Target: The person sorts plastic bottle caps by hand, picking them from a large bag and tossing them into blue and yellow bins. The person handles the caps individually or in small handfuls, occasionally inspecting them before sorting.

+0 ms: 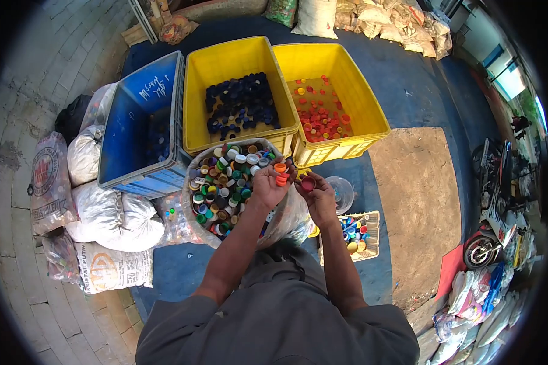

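Note:
My left hand (268, 190) is closed around a few orange bottle caps (281, 174), over the right side of a wide sack (192, 182) full of mixed bottle caps (225, 185). Close beside it, my right hand (321, 201) grips a dark red bottle cap (309, 184), with a yellow cap (301, 174) at its fingertips. In front stand a yellow crate (195, 91) holding dark blue caps (243, 103) and another yellow crate (359, 91) with red and orange caps (323, 118). My fingers partly cover what they hold.
A blue crate (119, 128) with dark caps stands at the left, beside stuffed white sacks (115, 216). Right of my arms are a clear round container (340, 193) and a cream basket (371, 240) of caps. Full sacks line the back; a motorcycle (484, 243) is at far right.

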{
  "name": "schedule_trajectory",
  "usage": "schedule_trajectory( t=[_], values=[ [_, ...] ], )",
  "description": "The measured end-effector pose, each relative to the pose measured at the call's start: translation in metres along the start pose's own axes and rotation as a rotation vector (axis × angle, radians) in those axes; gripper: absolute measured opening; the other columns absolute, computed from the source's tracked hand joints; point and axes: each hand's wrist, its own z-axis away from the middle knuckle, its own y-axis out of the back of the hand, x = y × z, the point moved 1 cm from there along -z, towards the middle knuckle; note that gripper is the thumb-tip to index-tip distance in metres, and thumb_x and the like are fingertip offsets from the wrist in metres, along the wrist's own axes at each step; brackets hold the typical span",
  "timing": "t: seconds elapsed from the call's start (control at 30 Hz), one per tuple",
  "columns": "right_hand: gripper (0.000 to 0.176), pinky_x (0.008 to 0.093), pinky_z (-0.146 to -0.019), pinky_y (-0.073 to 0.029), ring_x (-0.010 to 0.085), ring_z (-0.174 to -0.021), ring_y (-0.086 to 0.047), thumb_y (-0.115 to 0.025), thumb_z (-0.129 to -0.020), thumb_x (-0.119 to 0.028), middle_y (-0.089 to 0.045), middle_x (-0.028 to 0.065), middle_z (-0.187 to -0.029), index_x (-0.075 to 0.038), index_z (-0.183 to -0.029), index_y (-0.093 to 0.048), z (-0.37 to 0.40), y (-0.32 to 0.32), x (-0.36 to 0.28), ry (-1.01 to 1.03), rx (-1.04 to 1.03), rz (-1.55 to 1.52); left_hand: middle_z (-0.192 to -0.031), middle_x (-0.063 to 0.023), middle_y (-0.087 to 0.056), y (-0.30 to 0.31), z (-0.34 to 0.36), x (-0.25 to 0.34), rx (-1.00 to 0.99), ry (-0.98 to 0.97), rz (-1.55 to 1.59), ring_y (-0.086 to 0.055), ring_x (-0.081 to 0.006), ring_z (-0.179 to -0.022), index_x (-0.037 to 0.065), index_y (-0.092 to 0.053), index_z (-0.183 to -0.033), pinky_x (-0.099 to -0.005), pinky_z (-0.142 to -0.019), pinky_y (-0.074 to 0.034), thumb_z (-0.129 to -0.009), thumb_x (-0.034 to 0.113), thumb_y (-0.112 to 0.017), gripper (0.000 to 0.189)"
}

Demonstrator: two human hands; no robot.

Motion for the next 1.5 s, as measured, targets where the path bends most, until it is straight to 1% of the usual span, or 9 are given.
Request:
schedule_trajectory(
  t=[0.27,0.47,0.67,0.83,0.93,1.17,1.3,1.4,1.5],
  values=[
    [0.049,0.0423,-0.097,-0.052,0.0352,-0.106,-0.059,-0.030,-0.073,0.017,-0.053,0.0234,-0.113,0.012,-0.120,-0.043,-0.073,0.037,-0.022,0.082,0.204,-0.060,-0.101,-0.0171,-0.052,-0.019,-0.109,-0.045,0.099,-0.041,-0.061,-0.051,-0.0315,-0.093,0.002,-0.049,-0.108,-0.0429,-0.091,-0.045,-0.056,-0.014,-0.038,0.055],
    [0.045,0.0419,-0.098,-0.052,0.0348,-0.104,-0.060,-0.033,-0.074,0.020,-0.054,0.0232,-0.112,0.013,-0.117,-0.046,-0.163,0.072,-0.047,0.135,0.200,-0.117,-0.086,-0.0110,-0.052,-0.032,-0.209,-0.057,0.085,-0.020,-0.286,-0.053,-0.0268,-0.083,0.003,-0.052,-0.085,-0.0392,-0.082,-0.047,-0.072,-0.013,-0.048,0.021],
    [0.038,0.0399,-0.092,-0.056,0.0382,-0.112,-0.057,-0.041,-0.091,0.009,-0.050,0.0302,-0.116,0.018,-0.126,-0.030,-0.200,0.059,-0.095,0.116,0.312,0.046,-0.090,-0.0111,-0.055,-0.064,-0.243,-0.039,0.149,0.070,-0.476,-0.056,-0.0227,-0.086,0.003,-0.051,-0.082,-0.0325,-0.079,-0.048,-0.079,-0.004,-0.053,0.008],
    [0.053,0.0456,-0.097,-0.052,0.0449,-0.117,-0.052,-0.041,-0.090,0.009,-0.032,0.0362,-0.138,0.015,-0.137,-0.017,-0.207,0.110,-0.082,0.162,0.209,-0.152,-0.133,-0.0293,-0.044,-0.097,-0.152,-0.010,0.002,-0.121,-0.350,-0.043,-0.0377,-0.129,-0.018,-0.042,-0.122,-0.0435,-0.112,-0.037,-0.095,0.013,-0.049,0.042],
    [0.054,0.0448,-0.095,-0.052,0.0426,-0.115,-0.054,-0.044,-0.091,0.006,-0.036,0.0337,-0.137,0.011,-0.140,-0.021,-0.177,0.114,-0.068,0.105,0.309,-0.139,-0.124,-0.0235,-0.054,-0.069,-0.093,0.029,-0.124,-0.212,-0.320,-0.052,-0.0336,-0.121,-0.012,-0.049,-0.122,-0.0416,-0.107,-0.043,-0.097,0.022,-0.048,0.043],
    [0.038,0.0375,-0.085,-0.055,0.0319,-0.101,-0.060,-0.046,-0.090,0.003,-0.050,0.0217,-0.125,0.006,-0.128,-0.041,-0.101,0.074,-0.004,0.015,0.253,0.111,-0.106,-0.0112,-0.064,0.029,0.038,0.094,0.210,-0.503,-0.353,-0.062,-0.0243,-0.098,-0.001,-0.059,-0.113,-0.0393,-0.092,-0.052,-0.096,0.025,-0.051,0.032],
    [0.026,0.0305,-0.078,-0.054,0.0216,-0.094,-0.063,-0.049,-0.092,-0.001,-0.060,0.0136,-0.111,0.003,-0.117,-0.053,-0.064,0.032,0.026,0.148,0.172,0.560,-0.098,-0.0046,-0.065,0.068,0.080,0.111,0.519,-0.702,-0.651,-0.064,-0.0183,-0.083,0.001,-0.061,-0.113,-0.0307,-0.079,-0.052,-0.094,0.018,-0.057,0.025],
    [0.021,0.0308,-0.078,-0.052,0.0196,-0.093,-0.065,-0.052,-0.090,-0.003,-0.067,0.0132,-0.101,0.002,-0.109,-0.059,-0.050,-0.015,0.042,0.303,0.064,0.897,-0.095,-0.0052,-0.066,0.099,0.084,0.127,0.622,-0.982,-1.318,-0.064,-0.0176,-0.080,0.000,-0.060,-0.112,-0.0307,-0.075,-0.052,-0.092,0.016,-0.060,0.026],
    [0.022,0.0344,-0.081,-0.051,0.0228,-0.093,-0.068,-0.057,-0.087,-0.003,-0.069,0.0156,-0.098,0.002,-0.108,-0.060,-0.053,-0.063,0.052,0.466,-0.119,1.134,-0.102,-0.0141,-0.065,0.098,0.093,0.134,0.637,-1.043,-1.611,-0.061,-0.0299,-0.093,-0.001,-0.060,-0.111,-0.0406,-0.085,-0.047,-0.082,0.009,-0.063,0.031]
  ],
)
